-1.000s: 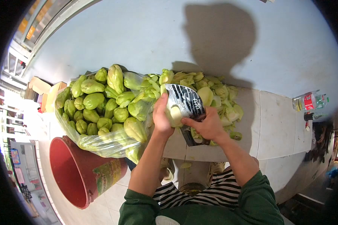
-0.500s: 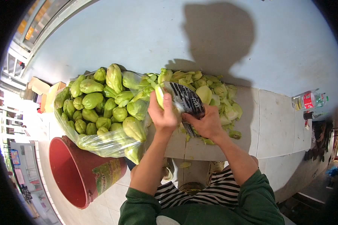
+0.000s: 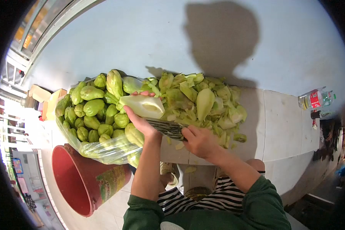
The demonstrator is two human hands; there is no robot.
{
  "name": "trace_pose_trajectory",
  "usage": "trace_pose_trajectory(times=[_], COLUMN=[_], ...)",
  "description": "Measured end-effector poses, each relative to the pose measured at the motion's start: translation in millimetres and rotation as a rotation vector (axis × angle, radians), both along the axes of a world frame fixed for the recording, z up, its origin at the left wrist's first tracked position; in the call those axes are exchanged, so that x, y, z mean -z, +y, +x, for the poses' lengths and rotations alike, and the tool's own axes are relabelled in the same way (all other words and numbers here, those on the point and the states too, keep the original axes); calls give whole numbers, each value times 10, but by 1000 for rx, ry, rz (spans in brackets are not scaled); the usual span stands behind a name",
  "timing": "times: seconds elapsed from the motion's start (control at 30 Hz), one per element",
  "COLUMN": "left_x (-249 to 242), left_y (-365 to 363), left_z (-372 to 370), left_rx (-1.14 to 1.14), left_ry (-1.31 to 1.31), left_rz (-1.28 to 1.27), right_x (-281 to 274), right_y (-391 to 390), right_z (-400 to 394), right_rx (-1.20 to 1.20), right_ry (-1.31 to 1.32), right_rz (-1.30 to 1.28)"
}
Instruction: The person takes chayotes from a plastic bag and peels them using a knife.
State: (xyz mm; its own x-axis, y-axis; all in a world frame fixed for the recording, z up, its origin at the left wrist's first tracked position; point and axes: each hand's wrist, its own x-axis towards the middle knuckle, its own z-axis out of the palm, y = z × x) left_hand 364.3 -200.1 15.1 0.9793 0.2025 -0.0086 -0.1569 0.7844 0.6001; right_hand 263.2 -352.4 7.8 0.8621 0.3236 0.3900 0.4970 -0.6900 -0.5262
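Observation:
My left hand (image 3: 143,123) is wrapped round a cut chayote (image 3: 143,107), its pale flat cut face turned up and a small hollow showing in it. In my right hand (image 3: 201,142) is a cleaver (image 3: 166,128) with a dark, light-streaked blade, tilted nearly edge-on and reaching to just below the chayote by my left palm. Beneath and beyond the hands spreads a heap of pale green peelings and pieces (image 3: 226,103), with a peeled chayote (image 3: 205,103) lying on top. To the left, whole green chayotes (image 3: 92,107) fill a clear plastic bag (image 3: 103,152).
A red bucket (image 3: 71,180) lies tipped at the lower left. Cardboard boxes (image 3: 55,100) stand at the far left. On the tiled ledge (image 3: 280,126) at right is a plastic bottle (image 3: 314,99) with a red label. A pale wall (image 3: 142,34) rises behind the heap.
The chayote has moved left and down and now shows a flat cut face. My right hand has lowered, and the cleaver has turned from broadside to nearly edge-on.

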Motion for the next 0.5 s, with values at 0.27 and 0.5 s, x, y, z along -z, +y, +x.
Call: trace_pose_trajectory(times=[0.27,0.5], left_x=[34,24], left_y=[-6,5], left_z=[-30,-15], left_rx=[-14,-34], left_ry=[-118,-150], left_rz=[-26,5], right_x=[97,23], right_y=[100,103], right_z=[-18,-23], right_rx=[-24,-10], right_ry=[-86,-81], right_rz=[4,13])
